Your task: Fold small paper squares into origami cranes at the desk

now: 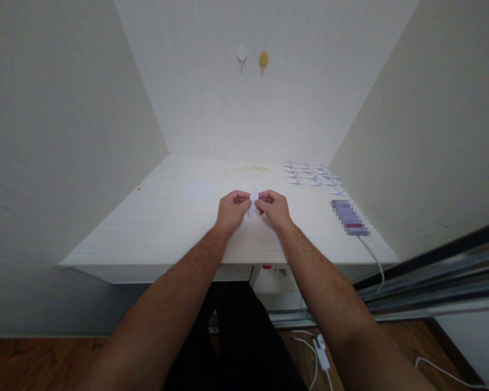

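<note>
Over the middle of the white desk (pixel 155 228), my left hand (pixel 232 209) and my right hand (pixel 274 208) meet, both with fingers curled into a pinch. Between the fingertips they hold a small, pale folded piece of paper (pixel 253 200). Most of the paper is hidden by the fingers. A faint pale sheet of paper (pixel 199 190) lies flat on the desk just left of and behind my left hand.
Several small folded paper cranes (pixel 313 176) stand in rows at the desk's back right. A phone (pixel 349 217) lies near the right edge with a white cable (pixel 375 260) running off the desk. Walls close the desk in on three sides. Two hooks (pixel 252 57) hang on the back wall.
</note>
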Motion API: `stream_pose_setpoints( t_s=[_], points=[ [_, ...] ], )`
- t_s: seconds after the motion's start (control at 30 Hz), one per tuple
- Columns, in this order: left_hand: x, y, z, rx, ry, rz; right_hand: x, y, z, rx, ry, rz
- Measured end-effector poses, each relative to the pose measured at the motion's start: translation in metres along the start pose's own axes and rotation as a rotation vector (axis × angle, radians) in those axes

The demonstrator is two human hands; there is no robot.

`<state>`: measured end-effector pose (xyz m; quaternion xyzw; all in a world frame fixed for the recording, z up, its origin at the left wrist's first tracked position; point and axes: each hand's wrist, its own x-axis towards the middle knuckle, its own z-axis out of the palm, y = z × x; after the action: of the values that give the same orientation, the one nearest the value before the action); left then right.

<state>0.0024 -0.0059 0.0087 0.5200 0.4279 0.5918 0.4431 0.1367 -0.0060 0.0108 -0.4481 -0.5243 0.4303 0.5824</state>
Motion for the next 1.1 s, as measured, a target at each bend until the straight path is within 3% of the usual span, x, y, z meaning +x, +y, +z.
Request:
stream_pose_setpoints(
  t_s=[0.3,1.1],
  points=[
    [0.0003,-0.0003,0.0005,0.012,-0.049,-0.087,0.0013,0.002,-0.0022,-0.071,0.014,0.005],
    [-0.0007,-0.0044,-0.0025,0.034,-0.203,-0.059,0.0001,-0.0014,-0.0066,0.027,-0.047,0.025]
  ],
)
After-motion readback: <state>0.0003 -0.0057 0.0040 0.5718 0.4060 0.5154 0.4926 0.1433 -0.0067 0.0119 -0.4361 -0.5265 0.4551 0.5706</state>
